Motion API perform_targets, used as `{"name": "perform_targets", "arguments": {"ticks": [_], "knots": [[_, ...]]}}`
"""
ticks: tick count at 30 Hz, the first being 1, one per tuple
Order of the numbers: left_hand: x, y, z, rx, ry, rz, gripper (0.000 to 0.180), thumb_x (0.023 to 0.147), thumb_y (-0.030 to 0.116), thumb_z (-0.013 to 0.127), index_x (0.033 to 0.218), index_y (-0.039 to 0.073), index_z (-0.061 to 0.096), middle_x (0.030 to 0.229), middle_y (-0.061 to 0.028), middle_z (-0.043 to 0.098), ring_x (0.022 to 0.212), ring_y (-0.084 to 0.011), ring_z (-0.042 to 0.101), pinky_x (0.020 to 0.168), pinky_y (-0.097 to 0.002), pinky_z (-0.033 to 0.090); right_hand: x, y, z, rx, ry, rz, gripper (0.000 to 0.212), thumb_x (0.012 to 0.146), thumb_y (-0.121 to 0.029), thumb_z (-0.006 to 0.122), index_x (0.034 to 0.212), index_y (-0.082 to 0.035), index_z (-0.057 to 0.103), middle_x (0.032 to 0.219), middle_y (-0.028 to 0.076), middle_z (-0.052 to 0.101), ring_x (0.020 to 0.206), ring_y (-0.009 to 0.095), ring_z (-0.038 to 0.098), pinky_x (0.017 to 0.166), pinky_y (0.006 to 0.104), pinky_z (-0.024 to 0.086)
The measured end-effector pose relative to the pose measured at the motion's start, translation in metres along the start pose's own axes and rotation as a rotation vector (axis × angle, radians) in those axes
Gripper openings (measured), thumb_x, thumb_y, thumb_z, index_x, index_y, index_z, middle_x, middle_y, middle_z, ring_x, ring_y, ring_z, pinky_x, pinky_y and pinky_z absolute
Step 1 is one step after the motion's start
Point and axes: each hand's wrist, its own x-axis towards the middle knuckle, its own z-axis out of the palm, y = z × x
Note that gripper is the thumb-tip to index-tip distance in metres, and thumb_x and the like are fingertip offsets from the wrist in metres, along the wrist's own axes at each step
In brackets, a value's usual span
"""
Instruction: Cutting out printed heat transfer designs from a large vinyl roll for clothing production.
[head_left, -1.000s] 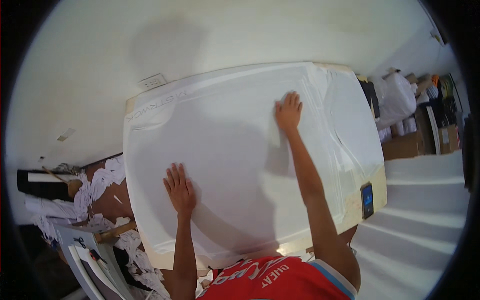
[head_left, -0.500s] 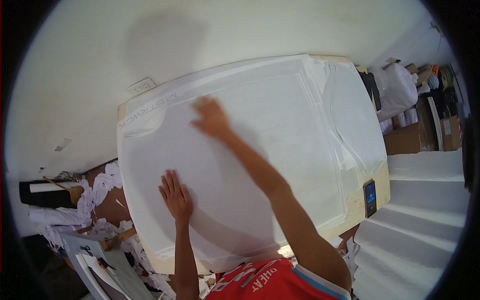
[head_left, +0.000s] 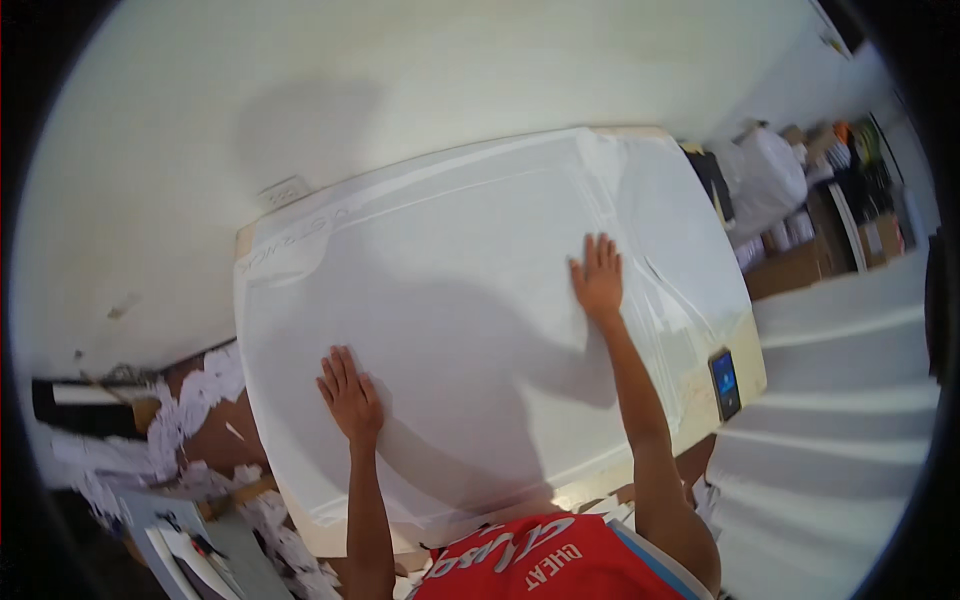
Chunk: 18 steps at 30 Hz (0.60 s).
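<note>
A large white sheet [head_left: 450, 330], paper or fabric, lies over the table, with more white layers showing along its far and right edges. My left hand [head_left: 352, 398] rests palm down on the sheet's left part, its fingers stretched out. Toward the right edge of the sheet, my right hand [head_left: 598, 280] also lies flat with its fingers extended. Neither hand holds anything. Handwritten marks run along the sheets at the far left corner.
A phone [head_left: 724, 385] with a lit screen lies on the table's bare right corner [head_left: 745, 350]. Cardboard boxes [head_left: 790, 270] and a plastic-wrapped bundle [head_left: 765, 175] stand beyond on the right. White scraps [head_left: 205, 385] cover the floor at left, near a grey board [head_left: 235, 545]. A wall with a socket [head_left: 284, 192] borders the far edge.
My right hand has swept from the far middle of the sheet to its right side and now rests there. My left hand has stayed in place. The head view has shifted slightly.
</note>
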Motion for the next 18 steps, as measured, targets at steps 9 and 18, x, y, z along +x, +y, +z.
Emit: {"name": "perform_targets", "arguments": {"ticks": [9, 18], "knots": [[-0.009, -0.004, 0.013, 0.048, 0.037, 0.065, 0.056, 0.099, 0.039, 0.028, 0.148, 0.013, 0.024, 0.154, -0.0081, 0.02, 0.142, -0.0292, 0.017, 0.114, -0.0468, 0.009, -0.22, 0.02, -0.086, 0.136, -0.033, 0.047, 0.063, 0.091, -0.043, 0.05, 0.144, -0.013, 0.034, 0.149, 0.018, 0.027, 0.137, 0.039, 0.024, 0.112, 0.05, 0.016], [-0.028, -0.009, -0.014, -0.264, 0.309, 0.224, 0.044, 0.099, 0.026, 0.039, 0.137, 0.006, 0.042, 0.143, -0.0128, 0.04, 0.137, -0.0301, 0.029, 0.113, -0.0476, 0.017, -0.256, 0.059, -0.106, 0.001, 0.13, 0.346, 0.069, 0.091, -0.043, 0.048, 0.144, -0.003, 0.029, 0.149, 0.022, 0.025, 0.138, 0.039, 0.021, 0.112, 0.0524, 0.015]]}}
